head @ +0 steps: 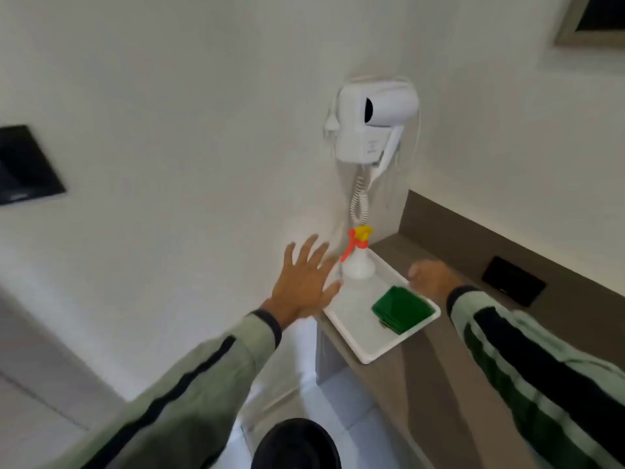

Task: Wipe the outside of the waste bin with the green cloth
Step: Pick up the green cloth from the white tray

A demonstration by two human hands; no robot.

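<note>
Down by my feet the black waste bin (296,445) is waiting while my empty, spread left hand (306,282) is risking toppling the spray bottle (356,257), my curled right hand (431,277) is holding nothing, and the green cloth (402,309) is lying by the tray's (355,333) right edge.

The folded cloth (402,308) is deep green, lying in a white tray (358,340) on the grey-brown desk (422,384). The spray bottle (358,262) is white with an orange trigger and yellow nozzle. The wall hairdryer (375,120) is white. Both sleeves (203,377) are pale green with dark stripes.
</note>
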